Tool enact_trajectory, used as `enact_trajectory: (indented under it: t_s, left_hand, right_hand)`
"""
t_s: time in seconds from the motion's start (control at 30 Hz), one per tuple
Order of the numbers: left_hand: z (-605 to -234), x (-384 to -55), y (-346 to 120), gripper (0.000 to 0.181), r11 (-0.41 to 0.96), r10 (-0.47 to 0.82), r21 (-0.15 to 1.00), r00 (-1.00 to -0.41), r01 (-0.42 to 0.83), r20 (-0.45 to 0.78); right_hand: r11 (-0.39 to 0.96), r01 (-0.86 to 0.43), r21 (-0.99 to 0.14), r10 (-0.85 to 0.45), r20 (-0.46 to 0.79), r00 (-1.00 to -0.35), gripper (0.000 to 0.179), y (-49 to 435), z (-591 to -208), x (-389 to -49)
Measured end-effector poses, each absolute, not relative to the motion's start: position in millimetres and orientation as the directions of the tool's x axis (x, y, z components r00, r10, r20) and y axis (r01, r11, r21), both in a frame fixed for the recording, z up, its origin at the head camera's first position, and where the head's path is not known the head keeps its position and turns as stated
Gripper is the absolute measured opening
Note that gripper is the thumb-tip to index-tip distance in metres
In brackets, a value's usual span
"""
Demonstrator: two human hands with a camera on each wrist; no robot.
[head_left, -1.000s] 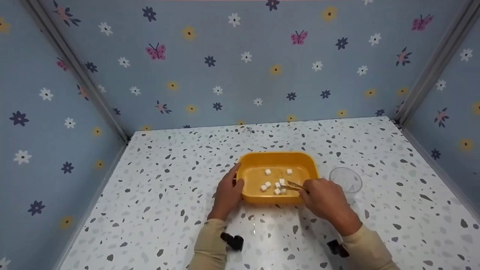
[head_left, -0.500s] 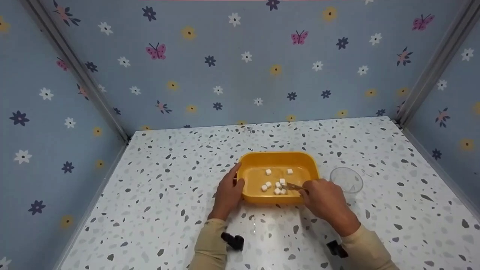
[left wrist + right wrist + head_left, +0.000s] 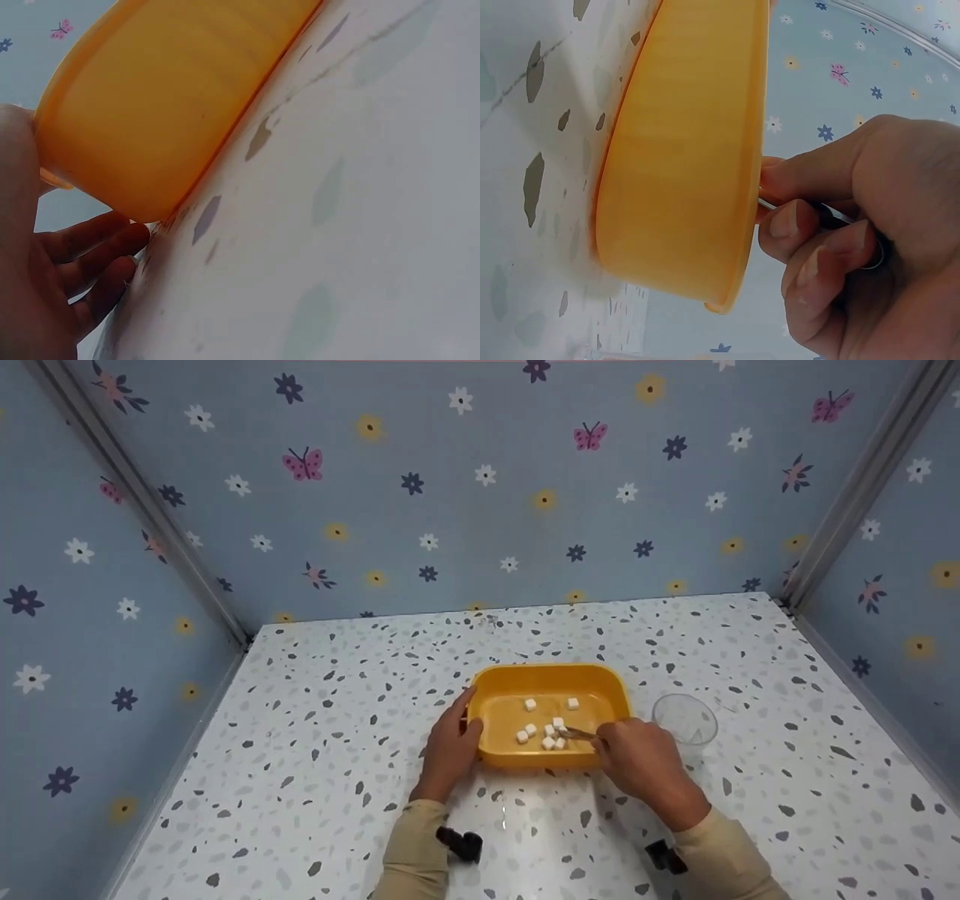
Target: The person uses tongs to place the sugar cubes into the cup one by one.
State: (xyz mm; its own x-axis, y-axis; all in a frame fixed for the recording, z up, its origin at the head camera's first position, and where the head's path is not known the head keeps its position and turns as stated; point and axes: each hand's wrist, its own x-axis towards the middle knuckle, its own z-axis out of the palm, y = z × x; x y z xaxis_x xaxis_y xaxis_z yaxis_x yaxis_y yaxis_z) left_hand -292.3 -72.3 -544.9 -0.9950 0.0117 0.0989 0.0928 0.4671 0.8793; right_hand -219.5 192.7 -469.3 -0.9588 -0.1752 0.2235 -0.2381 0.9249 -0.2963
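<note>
While a beige left sleeve (image 3: 416, 840) rises from the bottom edge with a black device (image 3: 460, 846) beside it, the left hand (image 3: 448, 750) grips the left end of a yellow tray (image 3: 551, 679) between thumb and index finger; the left wrist view shows its other fingers loosely bent near the tray's base. The tray sits flat on a speckled white tabletop (image 3: 322, 780), with small white cubes (image 3: 549, 742) on its floor: two close together on the left, one behind them, a tighter cluster to their right, and one more behind that. Metal tongs (image 3: 581, 734) reach into the cluster from the right; whether their tips pinch a cube, I cannot tell. Well apart from the left hand, the right hand (image 3: 646, 761) curls round the tongs at the tray's right end. Just beyond it stands a clear cup (image 3: 685, 718).
</note>
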Motion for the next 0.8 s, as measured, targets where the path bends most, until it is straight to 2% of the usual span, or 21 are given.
enact_trajectory:
  t_s: [0.37, 0.8]
  left_hand:
    - [-543.6, -293.6, -74.4, 0.056, 0.488, 0.000, 0.869, -0.996, 0.081, 0.093]
    - [-543.5, -291.9, -74.8, 0.057, 0.488, 0.004, 0.868, -0.995, 0.088, 0.099]
  right_hand:
    - [0.919, -0.281, -0.276, -0.203, 0.279, -0.939, 0.021, 190.4, -468.0, -218.2]
    - [0.918, -0.254, -0.304, -0.175, 0.263, -0.949, 0.016, 190.4, -459.4, -215.5]
